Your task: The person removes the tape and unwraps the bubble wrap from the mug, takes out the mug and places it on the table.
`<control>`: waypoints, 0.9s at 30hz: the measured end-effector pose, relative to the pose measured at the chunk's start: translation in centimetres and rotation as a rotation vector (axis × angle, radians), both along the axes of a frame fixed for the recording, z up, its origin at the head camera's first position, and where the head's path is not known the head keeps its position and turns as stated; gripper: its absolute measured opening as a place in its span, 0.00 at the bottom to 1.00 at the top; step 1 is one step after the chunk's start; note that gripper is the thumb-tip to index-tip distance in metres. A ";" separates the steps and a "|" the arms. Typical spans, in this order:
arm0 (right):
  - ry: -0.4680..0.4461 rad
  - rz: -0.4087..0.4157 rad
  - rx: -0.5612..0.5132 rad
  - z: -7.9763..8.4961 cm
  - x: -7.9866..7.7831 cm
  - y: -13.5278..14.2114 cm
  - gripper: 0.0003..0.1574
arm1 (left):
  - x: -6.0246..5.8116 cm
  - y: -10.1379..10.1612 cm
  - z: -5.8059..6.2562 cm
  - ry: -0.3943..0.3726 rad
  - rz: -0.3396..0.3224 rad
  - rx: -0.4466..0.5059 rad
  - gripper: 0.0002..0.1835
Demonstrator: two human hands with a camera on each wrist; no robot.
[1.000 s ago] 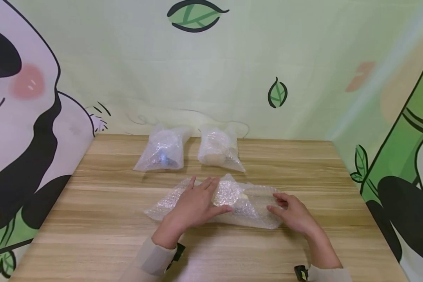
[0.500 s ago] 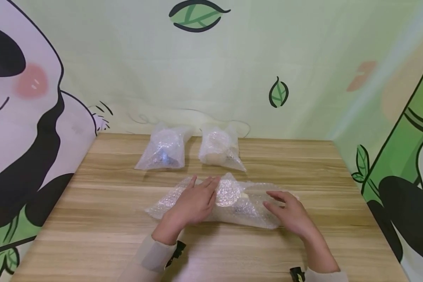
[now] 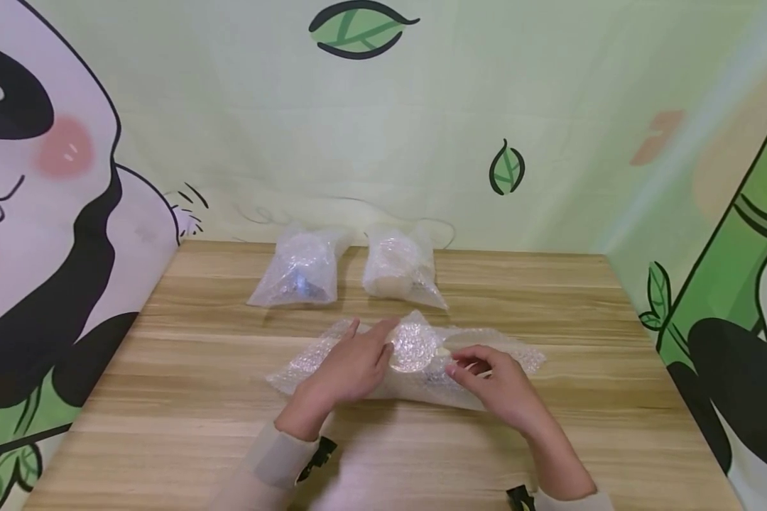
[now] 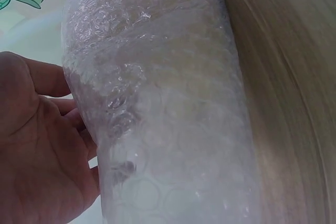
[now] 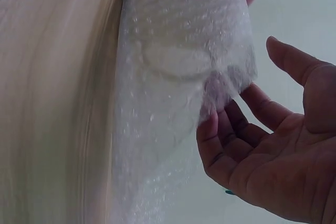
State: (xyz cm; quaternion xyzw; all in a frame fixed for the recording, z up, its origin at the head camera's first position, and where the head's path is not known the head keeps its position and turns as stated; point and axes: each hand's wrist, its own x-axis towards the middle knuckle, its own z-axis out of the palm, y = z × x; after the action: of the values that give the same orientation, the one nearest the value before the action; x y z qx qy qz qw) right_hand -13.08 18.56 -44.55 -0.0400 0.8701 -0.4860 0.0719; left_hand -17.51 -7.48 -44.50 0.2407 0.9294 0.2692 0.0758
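Observation:
A long bundle of clear bubble wrap point(image 3: 415, 344) lies across the middle of the table, with something pale showing through it. My left hand point(image 3: 354, 365) rests on its left part, fingers extended. In the left wrist view the left palm point(image 4: 42, 140) is beside the wrap point(image 4: 173, 103), the fingertips touching its side. Over the right half of the bundle is my right hand point(image 3: 498, 383), its fingers loosely bent. The right wrist view has the right fingers point(image 5: 210, 145) touching a loose edge of the wrap, the thumb point(image 5: 294, 61) standing apart from it.
Behind the bundle stand two smaller bubble-wrapped packages: the left one point(image 3: 300, 266) shows something blue inside, the right one point(image 3: 399, 266) something pale. The wooden table point(image 3: 166, 397) ends at a green cloth backdrop point(image 3: 243, 106) with panda and leaf prints.
My right hand has moved left from the bundle's right end towards its middle, baring that end. The left thumb has drawn in beside the fingers; otherwise the left hand stays in place.

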 end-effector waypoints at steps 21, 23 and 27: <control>0.038 -0.014 -0.042 -0.1 0.1 -0.8 0.11 | -0.2 -0.4 0.2 0.042 -0.023 0.067 0.27; 0.039 -0.013 -0.042 0.0 0.2 -0.8 0.11 | -0.1 -0.5 0.3 0.043 -0.023 0.070 0.27; 0.046 -0.009 -0.049 0.1 0.3 -0.8 0.11 | 0.0 -0.6 0.4 0.057 -0.026 0.078 0.26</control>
State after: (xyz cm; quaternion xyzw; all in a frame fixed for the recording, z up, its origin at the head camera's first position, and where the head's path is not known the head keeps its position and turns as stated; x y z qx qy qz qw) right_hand -12.81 17.75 -44.46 -0.0491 0.8594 -0.5066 0.0488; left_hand -17.54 -8.03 -44.07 0.2630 0.9168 0.2973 0.0434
